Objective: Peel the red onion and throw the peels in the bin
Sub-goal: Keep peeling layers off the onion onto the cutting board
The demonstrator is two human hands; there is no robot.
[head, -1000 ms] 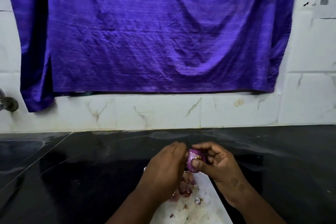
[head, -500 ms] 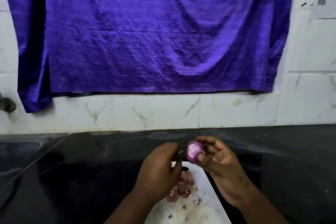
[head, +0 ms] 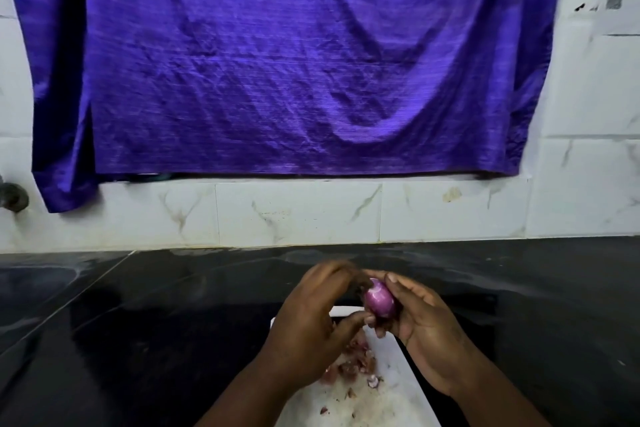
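A small red onion, glossy purple with its skin mostly off, is held upright in the fingers of my right hand above a white cutting board. My left hand is against the onion's left side, fingertips pinching at its top and bottom; blur hides whether it holds skin. A pile of reddish onion peels lies on the board under my hands. No bin is in view.
The board rests on a black stone counter that runs to a white tiled wall. A purple cloth hangs on the wall. A metal tap sticks out at the far left.
My left hand drew away from the onion and then came back to its left side. My right hand turned the onion, which now shows more of its smooth purple side.
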